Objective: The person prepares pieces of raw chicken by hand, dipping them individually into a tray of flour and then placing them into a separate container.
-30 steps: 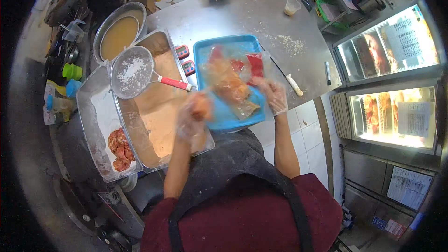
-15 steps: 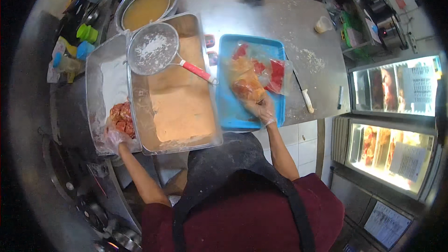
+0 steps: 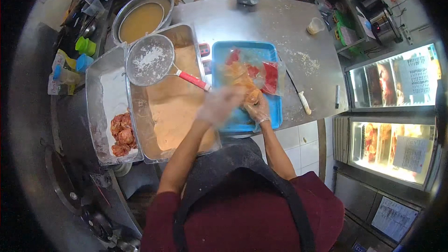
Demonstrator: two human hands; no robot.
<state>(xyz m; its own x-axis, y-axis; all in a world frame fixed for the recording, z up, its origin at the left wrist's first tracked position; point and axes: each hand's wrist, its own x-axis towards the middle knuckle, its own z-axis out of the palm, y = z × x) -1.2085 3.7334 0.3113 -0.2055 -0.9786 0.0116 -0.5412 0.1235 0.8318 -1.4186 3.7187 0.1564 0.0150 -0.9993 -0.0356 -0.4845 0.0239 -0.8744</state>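
My right hand (image 3: 257,110), in a clear plastic glove, is closed on the lower end of a clear plastic bag (image 3: 242,77) with orange contents. The bag is over a blue tray (image 3: 224,121), beside flat clear packets with red contents (image 3: 269,77). My gloved left hand (image 3: 219,105) is smeared by motion near the bag, above the tray's left edge, so its fingers cannot be made out. Pieces of raw marinated meat (image 3: 122,135) lie on white flour (image 3: 112,91) in the left metal pan (image 3: 94,112).
A second metal pan (image 3: 135,130) holds orange-tan powder, with a red-handled sieve (image 3: 150,60) resting across it. Behind stands a metal bowl of yellowish liquid (image 3: 142,21). A white-handled knife (image 3: 304,101) lies right of the tray. Lit glass cabinets (image 3: 389,151) are at right.
My left hand has left the meat in the left pan and swung right to the bag. My right hand keeps hold of the bag over the tray.
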